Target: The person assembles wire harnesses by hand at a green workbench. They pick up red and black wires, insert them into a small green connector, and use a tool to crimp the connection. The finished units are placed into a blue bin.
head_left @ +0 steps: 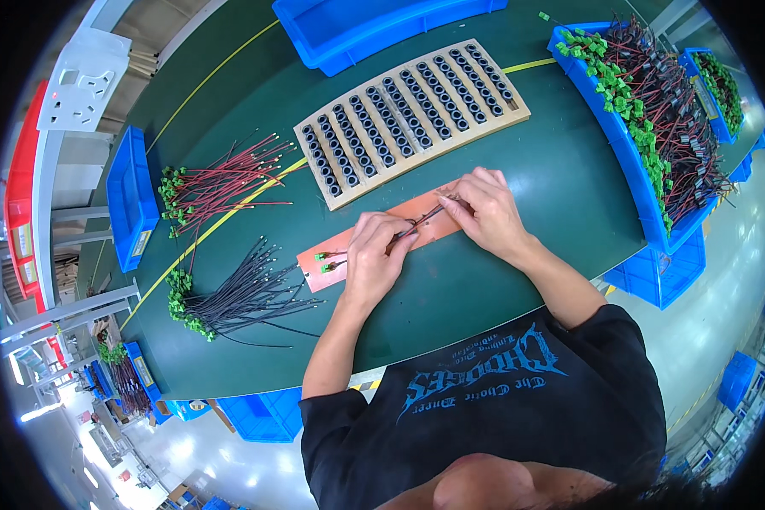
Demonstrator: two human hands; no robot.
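Observation:
A long copper-orange strip board point(315, 279) lies slantwise on the green table in front of me. Over it, dark and reddish wires point(422, 219) stretch between my hands. My left hand point(376, 253) is closed on the wires, its thumb and fingers pinching them. Two small green connectors point(328, 262) stick out to the left of this hand, above the board's left end. At the board's right part, my right hand point(486, 211) pinches the wires' other end. Its fingertips partly hide what they grip.
A wooden rack point(330, 198) with rows of black rings stands beyond the board. Red wires point(234, 178) and black wires point(242, 293) with green connectors lie at left. Blue bins stand around: one point(132, 200) at left, one point(382, 41) behind, a full one point(603, 127) at right.

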